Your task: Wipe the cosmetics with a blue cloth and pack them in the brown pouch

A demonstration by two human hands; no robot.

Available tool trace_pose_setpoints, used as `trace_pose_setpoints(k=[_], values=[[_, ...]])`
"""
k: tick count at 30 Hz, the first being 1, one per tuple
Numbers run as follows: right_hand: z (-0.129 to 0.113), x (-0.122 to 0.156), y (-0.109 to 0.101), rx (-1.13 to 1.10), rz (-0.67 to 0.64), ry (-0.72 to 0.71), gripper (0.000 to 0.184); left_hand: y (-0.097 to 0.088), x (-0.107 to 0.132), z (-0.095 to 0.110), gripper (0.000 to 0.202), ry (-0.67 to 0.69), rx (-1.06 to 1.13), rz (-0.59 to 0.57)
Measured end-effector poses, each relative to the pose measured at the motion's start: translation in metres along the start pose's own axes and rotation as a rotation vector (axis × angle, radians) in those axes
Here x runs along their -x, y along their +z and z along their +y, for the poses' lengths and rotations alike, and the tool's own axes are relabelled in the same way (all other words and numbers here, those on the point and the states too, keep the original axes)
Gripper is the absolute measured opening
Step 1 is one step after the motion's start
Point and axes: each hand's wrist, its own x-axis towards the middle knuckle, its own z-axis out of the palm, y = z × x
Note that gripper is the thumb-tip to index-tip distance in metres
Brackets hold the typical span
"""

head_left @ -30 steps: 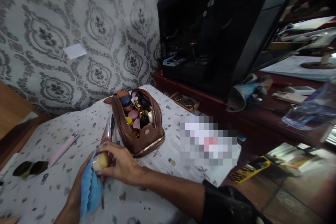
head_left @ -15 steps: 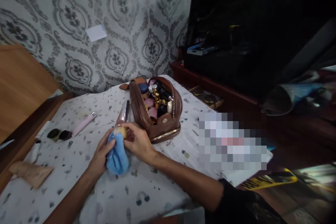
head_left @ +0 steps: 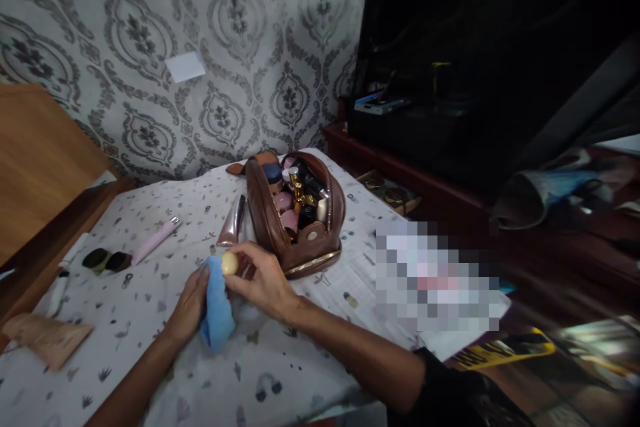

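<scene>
A small round cream-coloured container [head_left: 230, 263] is pinched between the thumb and fingers of my right hand [head_left: 265, 281]. Against its left side lies a light blue cloth [head_left: 218, 310], gripped by my left hand [head_left: 193, 300]; the cloth's lower end hangs over the table. Just beyond my hands stands an open brown leather makeup bag [head_left: 295, 250], packed with several bottles, jars and tubes. Left of the bag a shiny pink tube with a dark cap [head_left: 232, 221] rests on the cloth-covered table. What my left fingertips do behind the blue cloth is hidden.
Several cosmetics lie at the left: a pale pink tube [head_left: 156, 240], a dark-capped olive container [head_left: 98, 259] and a beige tube [head_left: 49, 339]. A blurred-out item [head_left: 440, 280] is on the right table edge. A dark red cabinet [head_left: 450, 227] borders the right side.
The cream container has turned so its rounded face shows more. The blue cloth now hangs narrower and a little lower. Both hands stay close together; the view has shifted slightly.
</scene>
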Motion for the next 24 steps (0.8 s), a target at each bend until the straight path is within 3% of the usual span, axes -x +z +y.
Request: trace_pose_setpoints(k=[4, 8, 11, 14, 18, 24], values=[[-0.001, 0.000, -0.005, 0.071, 0.002, -0.088, 0.036, 0.003, 0.003, 0.009, 0.057, -0.036, -0.036, -0.201], [0.004, 0.000, -0.005, 0.065, -0.037, -0.036, 0.042, 0.004, 0.003, 0.014, 0.064, -0.067, -0.058, -0.355], [0.008, 0.002, -0.004, 0.058, -0.051, 0.025, 0.040, 0.004, 0.000, 0.013, 0.060, -0.049, -0.072, -0.246], [0.007, 0.003, -0.006, 0.082, -0.061, 0.014, 0.041, 0.004, -0.003, 0.014, 0.055, 0.072, -0.081, -0.093], [0.003, 0.003, -0.008, 0.117, -0.116, -0.034, 0.043, -0.001, -0.006, 0.017, 0.040, 0.226, -0.141, -0.123], [0.005, 0.000, -0.004, 0.246, -0.151, -0.119, 0.049, -0.010, -0.005, 0.020, 0.031, 0.203, -0.290, -0.086]])
